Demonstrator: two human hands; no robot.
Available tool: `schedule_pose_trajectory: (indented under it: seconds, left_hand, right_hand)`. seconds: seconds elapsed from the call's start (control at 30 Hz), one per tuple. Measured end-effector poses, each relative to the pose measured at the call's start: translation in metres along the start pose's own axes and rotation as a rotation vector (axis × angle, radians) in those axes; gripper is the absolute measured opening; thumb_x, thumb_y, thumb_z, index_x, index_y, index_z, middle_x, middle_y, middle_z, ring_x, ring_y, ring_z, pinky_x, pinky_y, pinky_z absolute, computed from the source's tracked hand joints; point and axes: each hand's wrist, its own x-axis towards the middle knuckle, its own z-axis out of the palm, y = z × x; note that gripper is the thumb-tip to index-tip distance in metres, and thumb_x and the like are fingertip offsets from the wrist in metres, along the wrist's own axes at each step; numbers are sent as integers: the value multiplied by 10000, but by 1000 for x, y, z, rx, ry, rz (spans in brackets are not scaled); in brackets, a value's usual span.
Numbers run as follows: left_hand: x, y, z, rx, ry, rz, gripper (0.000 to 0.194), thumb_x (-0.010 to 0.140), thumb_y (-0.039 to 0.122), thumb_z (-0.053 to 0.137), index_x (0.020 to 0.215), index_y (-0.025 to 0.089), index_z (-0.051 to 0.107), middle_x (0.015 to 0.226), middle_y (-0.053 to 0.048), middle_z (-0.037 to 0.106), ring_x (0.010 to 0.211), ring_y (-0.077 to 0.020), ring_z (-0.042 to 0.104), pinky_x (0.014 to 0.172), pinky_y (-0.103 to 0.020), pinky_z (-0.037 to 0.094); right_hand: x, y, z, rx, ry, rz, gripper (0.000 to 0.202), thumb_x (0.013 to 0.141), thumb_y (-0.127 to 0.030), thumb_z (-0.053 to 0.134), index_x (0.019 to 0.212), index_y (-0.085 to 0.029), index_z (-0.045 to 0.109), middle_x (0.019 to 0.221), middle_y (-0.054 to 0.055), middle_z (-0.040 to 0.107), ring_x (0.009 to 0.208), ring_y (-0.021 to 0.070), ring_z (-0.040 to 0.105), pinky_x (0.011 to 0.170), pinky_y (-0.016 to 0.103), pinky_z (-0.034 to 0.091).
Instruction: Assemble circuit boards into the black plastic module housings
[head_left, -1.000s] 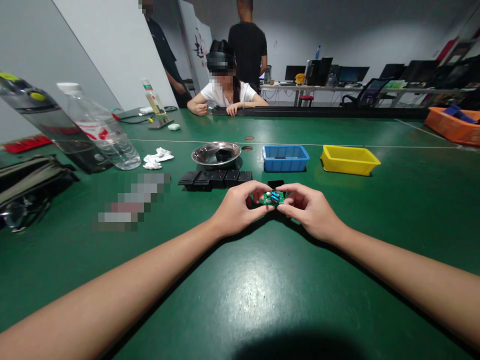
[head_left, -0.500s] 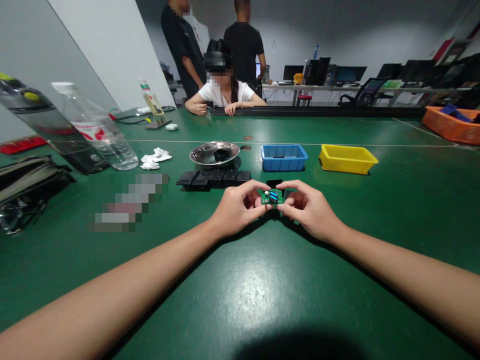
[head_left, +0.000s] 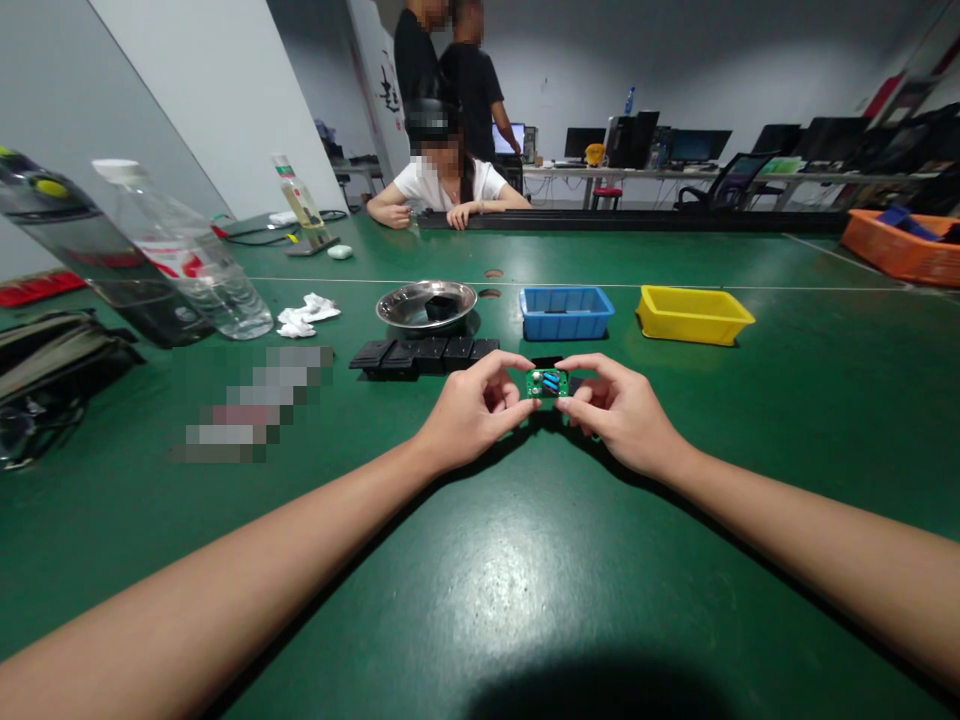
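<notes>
Between my two hands is a small green circuit board (head_left: pixel 547 384) with blue cylindrical parts and a pale round part on its face. My left hand (head_left: pixel 480 408) pinches its left edge between thumb and fingertips. On the other edge, my right hand (head_left: pixel 619 408) grips it the same way. The board is held up above the green table (head_left: pixel 495 600), its component side turned toward me. Just behind it lies a dark flat piece, mostly hidden by the board and fingers. A row of black plastic cases (head_left: pixel 420 357) sits to the left, beyond my left hand.
Behind the cases stands a steel bowl (head_left: pixel 394 308) with a black piece in it. A blue bin (head_left: pixel 568 318) and a yellow bin (head_left: pixel 696 318) stand to its right. Bottles (head_left: pixel 202 290) and crumpled tissue (head_left: pixel 306 315) are at left. A person (head_left: pixel 450 190) sits across the table.
The board has tilted more upright, so its face shows more fully, and both hands' fingers have shifted slightly at its edges. In the background, the standing people have moved closer together.
</notes>
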Motion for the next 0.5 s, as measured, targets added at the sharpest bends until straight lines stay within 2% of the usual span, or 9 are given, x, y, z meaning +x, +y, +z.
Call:
schedule_pose_trajectory:
  seconds: [0.5]
  left_hand:
    - [0, 0, -1, 22, -19, 23, 300, 868, 257, 675, 1135, 145, 595, 651, 61, 544, 550, -76, 501, 550, -189, 391]
  right_hand:
    - [0, 2, -1, -12, -13, -1, 372, 797, -299, 756, 1145, -223, 648, 591, -59, 614, 494, 130, 558, 497, 262, 431]
